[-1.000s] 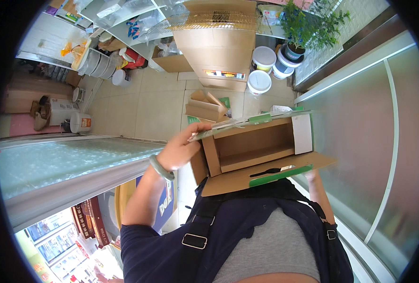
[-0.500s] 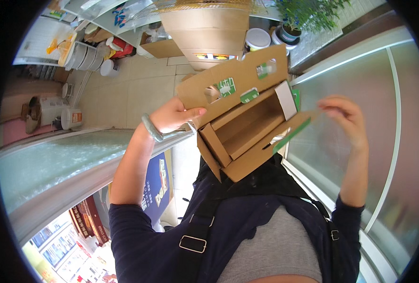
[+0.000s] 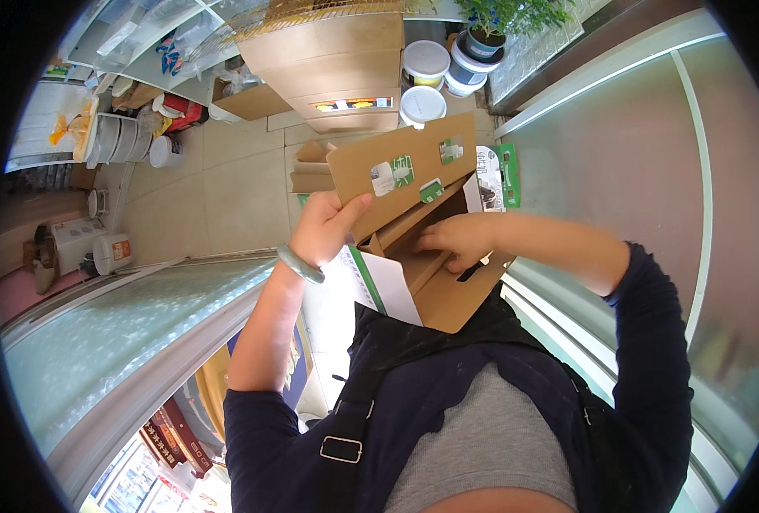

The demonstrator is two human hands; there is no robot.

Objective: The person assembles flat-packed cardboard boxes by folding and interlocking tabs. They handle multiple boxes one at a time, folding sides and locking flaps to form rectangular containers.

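Note:
An opened cardboard carton (image 3: 420,161) tilts in front of my chest, brown inside, with green and white print showing through cut-outs in its raised flap. My left hand (image 3: 328,227) is closed on that flap's left end, thumb on the brown face and fingers hidden behind. A pale bangle circles that wrist. My right hand (image 3: 465,238) reaches into the carton over its near flap, fingers apart and bent downward. I see nothing between them, though the fingertips are partly in shadow. A white side flap (image 3: 392,286) with a green stripe hangs out near my left hand.
Beyond the carton stand a large cardboard box (image 3: 319,56), several white buckets (image 3: 422,104) and a potted plant (image 3: 486,38). A green and white package (image 3: 506,175) lies past the carton's right end. Frosted glass panels (image 3: 610,162) flank me on both sides.
My right hand has moved left from beside the carton into it. The carton has shifted slightly left and turned, and its white side flap now shows. My left hand keeps its hold.

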